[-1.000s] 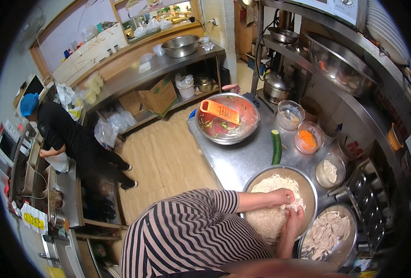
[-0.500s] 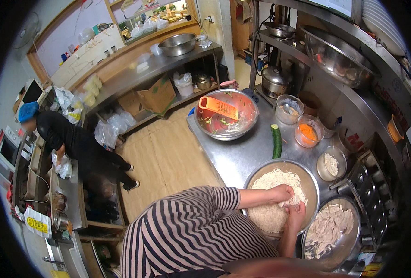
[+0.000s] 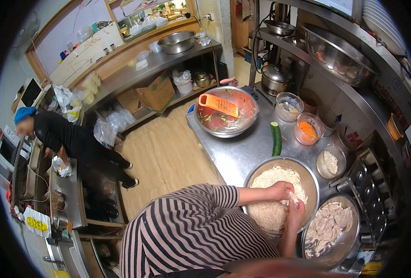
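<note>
Over a wide steel bowl [image 3: 313, 187], both of my hands are closed on a pale strand of what looks like shredded meat. My left hand [image 3: 280, 190] comes in from the left with its fingers pinched. Close beside it, my right hand [image 3: 296, 211] reaches up from below, fingers curled toward the same strand. Pale shreds [image 3: 266, 214] heap in the bowl beneath both hands. At its right a second steel bowl [image 3: 308, 254] holds larger pale pieces of meat [image 3: 328, 227], like cooked chicken.
A cut cucumber [image 3: 276, 139] lies on the steel table [image 3: 228, 162]. Behind it, an orange grater [image 3: 218, 105] rests in a steel basin [image 3: 226, 134]. Tubs of orange shreds [image 3: 307, 131] and pale shreds [image 3: 330, 162] stand right. A co-worker [image 3: 71, 139] bends over the left counter.
My hands have shifted slightly, the left upward, still together over the bowl. At the left counter, the co-worker's head and arms have moved slightly.
</note>
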A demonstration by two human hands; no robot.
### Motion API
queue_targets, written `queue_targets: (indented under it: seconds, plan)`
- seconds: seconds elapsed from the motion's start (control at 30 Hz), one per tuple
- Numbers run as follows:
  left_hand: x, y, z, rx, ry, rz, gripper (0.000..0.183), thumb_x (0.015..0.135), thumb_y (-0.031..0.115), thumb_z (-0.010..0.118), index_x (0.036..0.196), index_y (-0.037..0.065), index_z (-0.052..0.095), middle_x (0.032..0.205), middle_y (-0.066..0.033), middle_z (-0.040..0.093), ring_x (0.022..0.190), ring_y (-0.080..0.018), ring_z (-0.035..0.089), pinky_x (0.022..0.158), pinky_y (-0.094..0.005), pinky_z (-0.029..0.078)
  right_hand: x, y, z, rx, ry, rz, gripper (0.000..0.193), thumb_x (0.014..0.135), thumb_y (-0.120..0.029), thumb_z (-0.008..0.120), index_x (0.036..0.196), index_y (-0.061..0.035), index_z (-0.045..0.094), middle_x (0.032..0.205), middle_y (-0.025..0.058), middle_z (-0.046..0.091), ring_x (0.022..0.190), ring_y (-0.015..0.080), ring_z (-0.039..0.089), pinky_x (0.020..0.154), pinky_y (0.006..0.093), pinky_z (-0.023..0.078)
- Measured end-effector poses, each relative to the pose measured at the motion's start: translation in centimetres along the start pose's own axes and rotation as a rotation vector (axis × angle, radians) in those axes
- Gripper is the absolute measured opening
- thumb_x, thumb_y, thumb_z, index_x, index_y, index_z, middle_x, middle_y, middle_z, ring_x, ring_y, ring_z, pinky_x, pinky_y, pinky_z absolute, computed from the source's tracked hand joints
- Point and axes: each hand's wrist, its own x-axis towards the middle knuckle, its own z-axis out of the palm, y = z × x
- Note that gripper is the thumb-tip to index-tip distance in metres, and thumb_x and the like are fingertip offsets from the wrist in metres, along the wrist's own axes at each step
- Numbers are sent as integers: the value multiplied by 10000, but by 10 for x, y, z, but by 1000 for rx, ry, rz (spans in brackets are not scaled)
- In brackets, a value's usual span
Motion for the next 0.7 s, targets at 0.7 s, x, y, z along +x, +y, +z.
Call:
queue_targets:
  seconds: [0.7]
  plan:
    - [0, -8, 0, -84, -71, 24, 243, 667, -68, 537, 879, 42, 579, 780, -30, 569, 727, -122, 533, 625, -249, 439, 3, 14, -7, -62, -88, -48, 218, 755, 53, 558, 956, -30, 540, 727, 53, 564, 544, 112, 518, 495, 230, 436]
